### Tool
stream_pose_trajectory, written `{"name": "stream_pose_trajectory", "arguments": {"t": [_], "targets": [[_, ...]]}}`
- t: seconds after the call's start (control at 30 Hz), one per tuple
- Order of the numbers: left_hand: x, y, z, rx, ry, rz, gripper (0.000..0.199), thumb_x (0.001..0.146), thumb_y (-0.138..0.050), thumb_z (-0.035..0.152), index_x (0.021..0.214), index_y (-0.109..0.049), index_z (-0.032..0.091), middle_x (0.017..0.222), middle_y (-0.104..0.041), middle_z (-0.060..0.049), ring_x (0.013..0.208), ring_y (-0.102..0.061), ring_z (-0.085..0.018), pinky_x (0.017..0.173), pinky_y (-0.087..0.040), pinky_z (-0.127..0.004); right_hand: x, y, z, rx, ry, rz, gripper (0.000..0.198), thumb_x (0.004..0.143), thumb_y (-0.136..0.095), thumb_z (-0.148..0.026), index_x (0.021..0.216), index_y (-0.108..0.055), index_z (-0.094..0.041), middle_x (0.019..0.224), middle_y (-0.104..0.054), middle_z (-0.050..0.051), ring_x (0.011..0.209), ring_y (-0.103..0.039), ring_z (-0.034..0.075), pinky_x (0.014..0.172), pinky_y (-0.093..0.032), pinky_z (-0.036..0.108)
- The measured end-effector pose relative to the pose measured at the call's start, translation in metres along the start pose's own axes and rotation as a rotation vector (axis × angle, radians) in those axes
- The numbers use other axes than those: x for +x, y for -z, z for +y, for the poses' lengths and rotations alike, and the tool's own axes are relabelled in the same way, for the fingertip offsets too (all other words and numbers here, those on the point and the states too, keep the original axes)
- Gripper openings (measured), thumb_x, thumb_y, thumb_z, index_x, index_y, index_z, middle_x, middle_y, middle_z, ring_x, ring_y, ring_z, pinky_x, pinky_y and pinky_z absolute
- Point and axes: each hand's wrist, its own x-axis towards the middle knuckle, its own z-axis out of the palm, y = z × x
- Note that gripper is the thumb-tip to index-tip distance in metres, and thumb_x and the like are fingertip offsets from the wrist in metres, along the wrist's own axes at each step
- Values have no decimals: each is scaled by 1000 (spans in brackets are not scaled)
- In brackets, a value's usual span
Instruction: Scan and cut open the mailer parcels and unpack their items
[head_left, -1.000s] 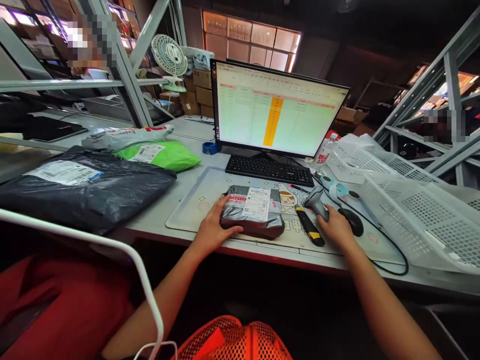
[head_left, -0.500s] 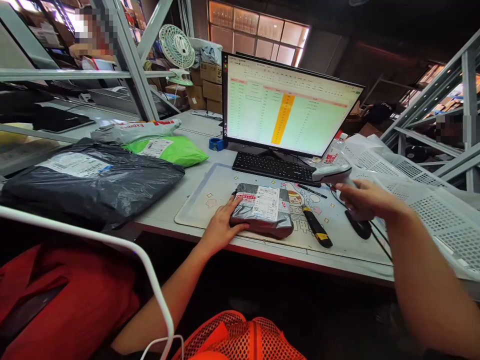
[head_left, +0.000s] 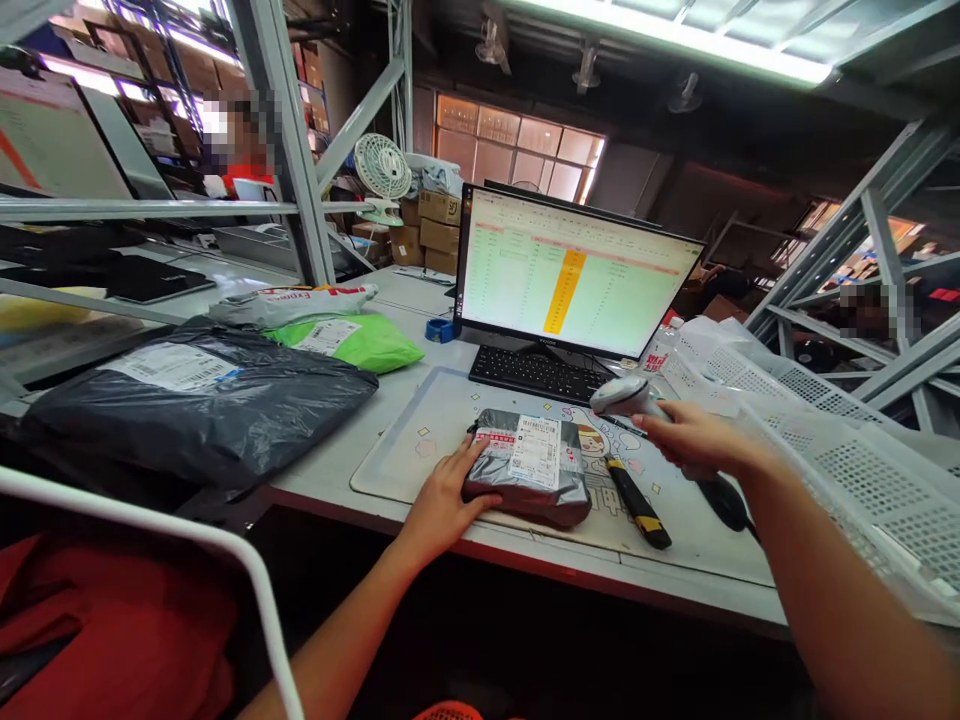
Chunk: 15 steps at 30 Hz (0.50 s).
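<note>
My left hand grips the left end of a grey plastic-wrapped parcel, fingers along its far side and thumb at the front. The parcel lies on a cartoon desk mat, its white shipping label facing up. My right hand is closed around the handle of a barcode scanner, held above the mat to the right of the parcel. The scanner's head points left, apart from the parcel. Between the parcel and my right arm lies a black and yellow utility knife.
Behind the mat stand a keyboard and a monitor showing a spreadsheet. Black and green parcels lie on the left, near a blue tape roll. White perforated baskets and a mouse are on the right.
My right hand has brought the scanner left, closer to the parcel. My left hand keeps its hold on the parcel. The camera view has tilted up.
</note>
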Motion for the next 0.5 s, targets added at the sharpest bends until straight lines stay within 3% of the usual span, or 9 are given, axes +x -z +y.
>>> {"name": "stream_pose_trajectory", "arguments": {"t": [0.07, 0.13, 0.2, 0.3, 0.37, 0.5], "targets": [[-1, -2, -2, 2, -6, 12, 81, 90, -82, 40, 162, -47, 29, 168, -44, -13, 154, -47, -34, 126, -43, -54, 11, -18, 31, -165, 23, 141, 38, 97, -60, -59, 96, -61, -21, 76, -69, 7, 56, -63, 19, 44, -44, 27], [-1, -3, -3, 9, -5, 23, 81, 89, -83, 40, 162, -48, 29, 168, -45, -14, 153, -48, -34, 125, -44, -54, 22, -40, 65, -330, 56, 287, 35, 99, -58, -51, 109, -66, -18, 95, -76, 14, 81, -74, 27, 64, -56, 34], [-2, -5, -4, 21, 3, 39, 82, 88, -84, 39, 162, -49, 30, 168, -45, -13, 152, -50, -35, 125, -45, -54, 31, -64, 98, -449, 47, 396, 40, 100, -54, -45, 123, -66, -14, 110, -77, 19, 103, -75, 34, 83, -58, 40], [-2, -6, -5, 34, 2, 64, 84, 86, -85, 39, 161, -48, 32, 167, -46, -12, 150, -52, -34, 124, -46, -54, 38, -92, 135, -550, -40, 458, 58, 101, -49, -38, 148, -53, -3, 129, -71, 28, 117, -72, 39, 96, -56, 48], [-2, -6, -6, 40, -11, 67, 83, 88, -84, 40, 162, -48, 33, 167, -46, -12, 150, -52, -34, 124, -46, -54, 41, -97, 145, -577, -84, 443, 64, 102, -49, -38, 154, -46, 0, 134, -68, 31, 119, -71, 41, 98, -56, 51], [-1, -5, -6, 51, -38, 73, 80, 89, -82, 44, 161, -49, 32, 166, -49, -12, 149, -52, -34, 123, -47, -54, 50, -70, 123, -563, -121, 457, 54, 105, -52, -52, 135, -66, -9, 117, -74, 27, 110, -72, 44, 92, -57, 56]]}}
